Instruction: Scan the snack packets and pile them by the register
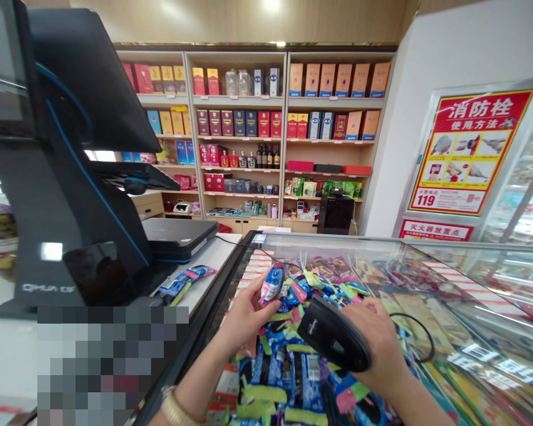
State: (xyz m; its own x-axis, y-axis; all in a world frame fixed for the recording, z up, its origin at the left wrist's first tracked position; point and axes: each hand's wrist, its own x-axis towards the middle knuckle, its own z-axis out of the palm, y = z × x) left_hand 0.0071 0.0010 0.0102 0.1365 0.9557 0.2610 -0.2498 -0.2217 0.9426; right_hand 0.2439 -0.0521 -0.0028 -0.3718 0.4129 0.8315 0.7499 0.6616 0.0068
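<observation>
Between the thumb and fingers of my left hand (244, 313) is a small blue, white and pink wrapped snack packet (272, 284), tilted upright. My right hand (375, 331) is wrapped round the grip of a black handheld barcode scanner (333, 334); its head points left, close to the packet but apart from it. Below both hands lies a heap of blue wrapped snack packets (304, 373) with green and pink labels, spread on the glass-topped case. A barcode shows on one packet in the heap. The scanner's trigger and some right-hand fingers are hidden.
A black checkout terminal (71, 207) stands at left, beside a flat scale (177, 234). More packets (184, 284) lie on the white counter (224, 248). The glass freezer (466, 278) extends right. Shelves of boxes (240, 124) line the back; a red fire-hydrant sign (471, 151) hangs right.
</observation>
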